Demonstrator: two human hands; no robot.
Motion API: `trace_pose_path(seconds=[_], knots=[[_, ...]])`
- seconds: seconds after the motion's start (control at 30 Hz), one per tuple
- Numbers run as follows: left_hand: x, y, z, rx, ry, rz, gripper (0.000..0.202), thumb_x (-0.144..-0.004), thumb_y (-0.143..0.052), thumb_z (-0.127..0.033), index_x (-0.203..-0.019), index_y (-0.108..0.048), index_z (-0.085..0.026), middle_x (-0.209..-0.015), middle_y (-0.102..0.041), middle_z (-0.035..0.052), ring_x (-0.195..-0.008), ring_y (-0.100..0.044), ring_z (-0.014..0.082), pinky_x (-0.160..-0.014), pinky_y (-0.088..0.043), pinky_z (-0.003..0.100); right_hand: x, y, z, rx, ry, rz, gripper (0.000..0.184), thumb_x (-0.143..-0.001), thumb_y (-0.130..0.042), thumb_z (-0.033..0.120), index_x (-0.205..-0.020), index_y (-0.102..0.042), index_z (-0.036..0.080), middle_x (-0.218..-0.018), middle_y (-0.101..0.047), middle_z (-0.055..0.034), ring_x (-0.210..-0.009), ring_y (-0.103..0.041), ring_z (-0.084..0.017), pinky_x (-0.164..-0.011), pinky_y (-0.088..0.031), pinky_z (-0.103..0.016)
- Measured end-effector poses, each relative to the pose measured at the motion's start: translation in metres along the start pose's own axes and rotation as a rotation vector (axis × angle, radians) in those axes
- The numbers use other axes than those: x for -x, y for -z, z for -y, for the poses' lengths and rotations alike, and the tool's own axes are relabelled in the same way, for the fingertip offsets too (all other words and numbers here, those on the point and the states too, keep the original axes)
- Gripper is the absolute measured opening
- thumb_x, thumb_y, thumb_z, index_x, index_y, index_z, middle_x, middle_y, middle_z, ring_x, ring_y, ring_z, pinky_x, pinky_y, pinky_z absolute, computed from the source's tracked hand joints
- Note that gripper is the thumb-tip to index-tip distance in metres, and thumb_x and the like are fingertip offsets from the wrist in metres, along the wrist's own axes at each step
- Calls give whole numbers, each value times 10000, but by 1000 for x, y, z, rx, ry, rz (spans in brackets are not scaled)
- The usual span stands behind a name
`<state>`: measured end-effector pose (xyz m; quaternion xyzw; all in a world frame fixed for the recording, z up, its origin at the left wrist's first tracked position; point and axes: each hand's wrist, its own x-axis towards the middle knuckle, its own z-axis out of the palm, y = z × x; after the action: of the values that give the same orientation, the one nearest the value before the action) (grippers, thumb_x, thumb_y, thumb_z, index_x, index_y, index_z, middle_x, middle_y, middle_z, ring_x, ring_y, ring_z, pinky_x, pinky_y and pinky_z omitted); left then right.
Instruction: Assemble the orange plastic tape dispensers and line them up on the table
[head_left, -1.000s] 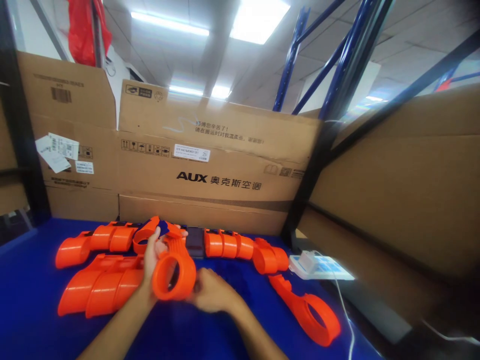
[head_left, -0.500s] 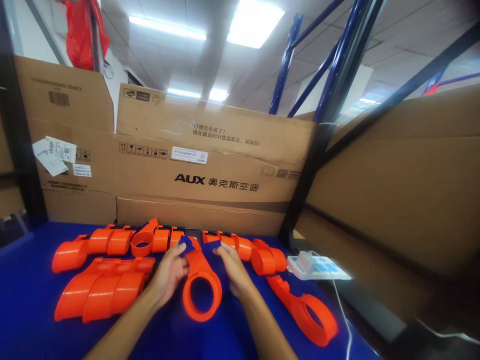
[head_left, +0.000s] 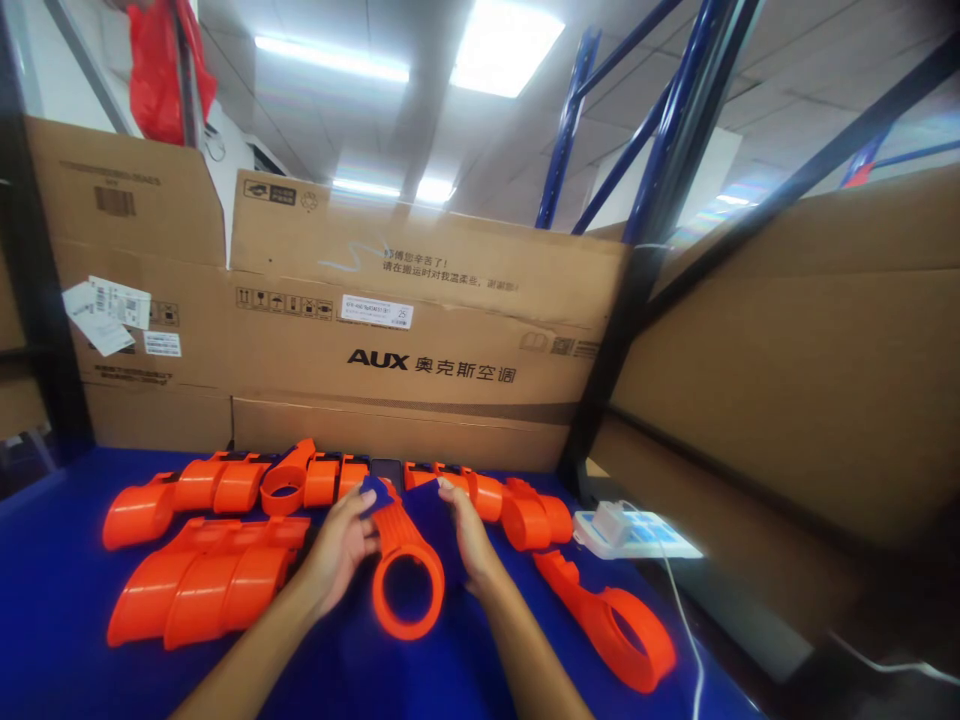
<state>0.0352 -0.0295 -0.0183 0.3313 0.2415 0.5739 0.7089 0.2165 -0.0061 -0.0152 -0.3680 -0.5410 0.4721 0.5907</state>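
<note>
An orange plastic ring part (head_left: pixel 406 583) with a ribbed neck lies on the blue table cover (head_left: pixel 52 590) between my two hands. My left hand (head_left: pixel 341 545) is closed, pinching a small blue piece (head_left: pixel 373 492) at the left of the part's neck. My right hand (head_left: pixel 466 535) is closed too, pinching another blue piece (head_left: pixel 424 498) at the right of the neck. Both hands touch the neck end; the ring end points toward me.
Several orange curved shells (head_left: pixel 202 580) lie at left. A row of orange segments (head_left: pixel 457 490) runs along the back. A second orange ring part (head_left: pixel 611 620) lies at right beside a white power strip (head_left: pixel 634 533) with a cable. Cardboard boxes (head_left: pixel 420 340) wall the back and right.
A second ago I held the ring part upright off the table in both hands. It now lies flat, and both hands have shifted to the blue pieces at its neck.
</note>
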Motion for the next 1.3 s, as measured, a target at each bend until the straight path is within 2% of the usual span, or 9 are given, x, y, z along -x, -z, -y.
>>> trace_pose_path(seconds=[0.13, 0.27, 0.43, 0.53, 0.97, 1.1, 1.2, 1.3], knots=[[-1, 2, 2, -116, -24, -41, 438, -768, -732, -353, -1142, -596, -168, -985, -748, 129, -778, -737, 248, -593, -540, 284, 2, -2, 12, -12, -80, 91, 312, -812, -640, 541, -884, -634, 238, -765, -669, -11, -662, -621, -200, -599, -489, -309], [-3, 3, 2, -201, -90, -99, 493, -720, -794, -361, -1146, -629, -176, -1026, -731, 109, -729, -725, 202, -667, -554, 296, 2, -3, 19, 67, 26, 121, 318, -751, -757, 483, -913, -651, 230, -808, -648, -11, -767, -611, -198, -661, -481, -295], [-4, 4, -1, -261, -158, -127, 521, -681, -823, -380, -1138, -669, -181, -1058, -707, 100, -828, -709, 208, -728, -572, 316, 3, -2, 20, 136, 80, 140, 326, -742, -782, 449, -964, -681, 233, -953, -676, -38, -913, -616, -232, -794, -482, -335], [-5, 4, -2, -271, -168, -132, 511, -676, -826, -382, -1122, -679, -179, -1048, -702, 97, -838, -703, 213, -733, -576, 326, 4, -2, 20, 149, 99, 139, 319, -748, -781, 437, -978, -685, 238, -970, -681, -42, -936, -613, -239, -829, -476, -349], [-1, 0, -3, -284, -212, -93, 481, -705, -808, -388, -1117, -663, -189, -1085, -694, 100, -964, -687, 260, -769, -574, 334, 3, -2, 16, 210, 107, 181, 317, -779, -765, 419, -1013, -674, 225, -985, -679, -46, -873, -621, -220, -771, -483, -335], [-2, 1, -3, -261, -231, -107, 500, -688, -820, -364, -1134, -675, -189, -1150, -700, 115, -1066, -664, 296, -794, -570, 337, 6, -4, 18, 227, 145, 179, 342, -801, -751, 407, -1082, -646, 241, -1072, -676, -58, -1009, -622, -241, -885, -482, -369], [-2, 1, -4, -210, -255, -81, 555, -694, -815, -329, -1211, -662, -194, -1237, -684, 119, -1140, -636, 307, -866, -555, 355, 10, -6, 20, 223, 192, 218, 432, -837, -720, 395, -1224, -574, 269, -1195, -654, -62, -1145, -593, -239, -1004, -447, -401], [-2, 3, -3, -143, -296, -50, 644, -700, -803, -299, -1307, -612, -201, -1266, -677, 116, -1173, -620, 310, -954, -518, 387, 15, -9, 22, 304, 223, 268, 472, -865, -692, 393, -1294, -535, 275, -1312, -611, -67, -1222, -563, -240, -1051, -427, -412]])
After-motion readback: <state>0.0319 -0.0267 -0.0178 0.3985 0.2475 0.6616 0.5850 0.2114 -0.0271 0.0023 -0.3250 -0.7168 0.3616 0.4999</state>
